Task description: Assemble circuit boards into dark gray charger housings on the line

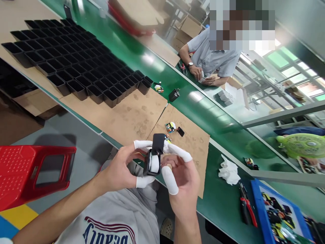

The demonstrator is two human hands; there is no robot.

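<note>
Both my hands wear white finger cots and meet over the near edge of the bench. My left hand (122, 169) pinches a small black plastic housing (152, 162) between thumb and forefinger. My right hand (182, 176) steadies the same housing from the right, its fingertips on the black lid part (158, 144) that sticks up from it. Something white shows inside the housing. A few small circuit boards (170, 127) lie on the brown cardboard sheet (193, 135) just beyond my hands.
Rows of black open housings (76, 64) fill the cardboard at the left. A green conveyor (203, 101) runs across, with a seated person's hands (200, 74) working beyond it. Red-handled pliers (246, 206), a white rag (228, 171), a blue tray of boards (279, 213) and a red stool (33, 169) surround me.
</note>
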